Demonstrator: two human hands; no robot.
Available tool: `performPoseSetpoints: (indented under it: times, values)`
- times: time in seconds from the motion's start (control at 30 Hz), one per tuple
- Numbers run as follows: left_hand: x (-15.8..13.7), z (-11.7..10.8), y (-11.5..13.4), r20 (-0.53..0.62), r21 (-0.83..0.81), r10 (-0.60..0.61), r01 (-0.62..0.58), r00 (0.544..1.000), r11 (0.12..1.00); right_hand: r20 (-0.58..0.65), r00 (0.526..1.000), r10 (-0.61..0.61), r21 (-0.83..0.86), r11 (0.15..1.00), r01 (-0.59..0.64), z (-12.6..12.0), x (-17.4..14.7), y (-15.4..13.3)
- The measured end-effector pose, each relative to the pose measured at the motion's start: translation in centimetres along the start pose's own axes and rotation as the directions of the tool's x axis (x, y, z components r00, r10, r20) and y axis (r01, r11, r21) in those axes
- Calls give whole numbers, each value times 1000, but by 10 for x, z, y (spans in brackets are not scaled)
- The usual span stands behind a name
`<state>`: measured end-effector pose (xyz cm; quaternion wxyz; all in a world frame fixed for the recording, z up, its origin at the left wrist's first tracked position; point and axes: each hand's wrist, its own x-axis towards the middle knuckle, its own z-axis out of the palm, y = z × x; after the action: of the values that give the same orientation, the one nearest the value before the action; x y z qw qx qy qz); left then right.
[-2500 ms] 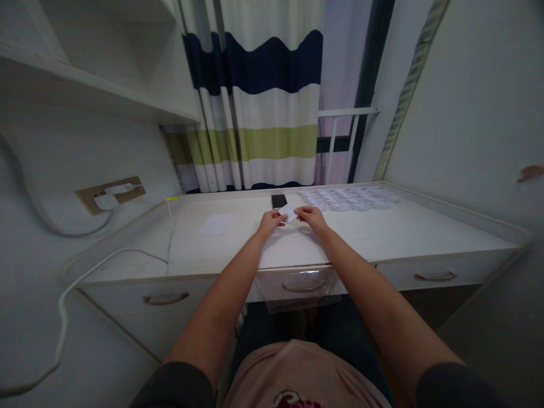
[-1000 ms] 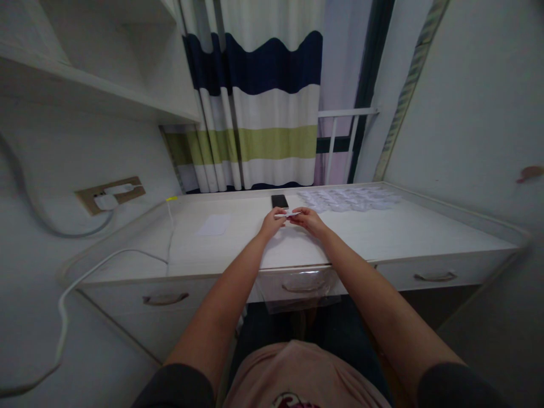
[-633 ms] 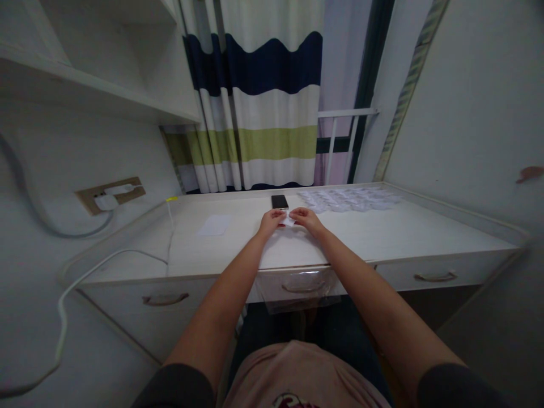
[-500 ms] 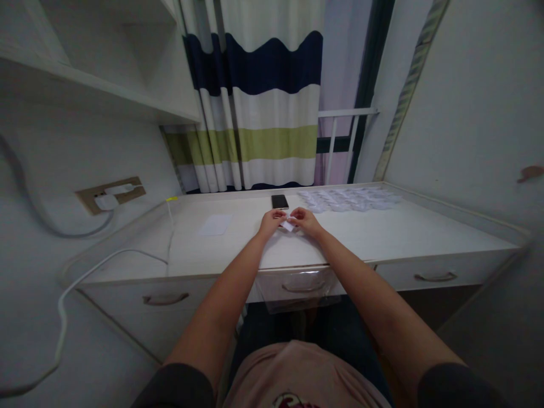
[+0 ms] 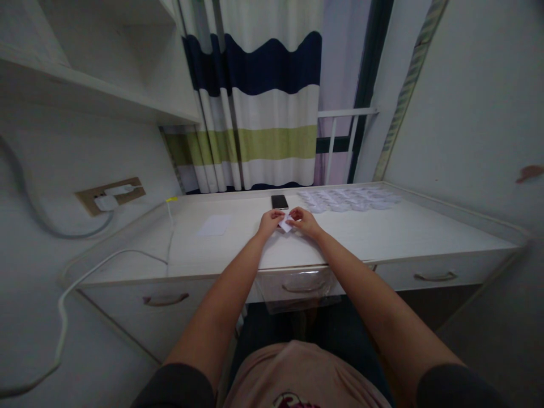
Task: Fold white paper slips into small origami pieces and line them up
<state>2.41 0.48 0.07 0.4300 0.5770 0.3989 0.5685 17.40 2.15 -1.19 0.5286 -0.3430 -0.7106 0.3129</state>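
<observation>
A small piece of folded white paper [image 5: 285, 225] is held just above the desk, between my two hands. My left hand [image 5: 271, 222] pinches its left side with closed fingers. On its other side my right hand [image 5: 305, 221] is closed too, thumb and fingertips on the paper. The exact folds are too small to make out. Beyond my hands lies a black phone [image 5: 279, 202], flat on the desk. Several folded white paper pieces [image 5: 348, 199] are laid out in rows at the back right.
A flat stack or sheet of white paper [image 5: 214, 225] lies on the white desk [image 5: 242, 249] to the left. A white cable [image 5: 127, 252] crosses the left end. Clear plastic [image 5: 297, 292] hangs over the middle drawer. A striped curtain [image 5: 276, 141] hangs behind.
The folded paper between my fingers has shifted slightly left and its shape looks a little different. Both hands keep their grip in nearly the same place.
</observation>
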Motion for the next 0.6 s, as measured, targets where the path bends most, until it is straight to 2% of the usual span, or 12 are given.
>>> performPoseSetpoints:
  times: [0.23, 0.4, 0.5, 0.6]
  values:
    - [-2, 0, 2, 0, -36, -40, 40, 999, 999, -5, 997, 74, 72, 995, -74, 0, 1, 0]
    - [-2, 1, -2, 22, -15, -45, 46, 999, 999, -33, 999, 28, -74, 997, -30, 0, -1, 1]
    - [-1, 1, -4, 39, 22, 3, -4, 999, 1000, -49, 999, -6, -153, 988, -2, -1, -1, 1]
    - [1, 1, -4, 57, 102, 51, -57, 997, 993, -40, 999, -26, -162, 987, 19, -1, -1, 0]
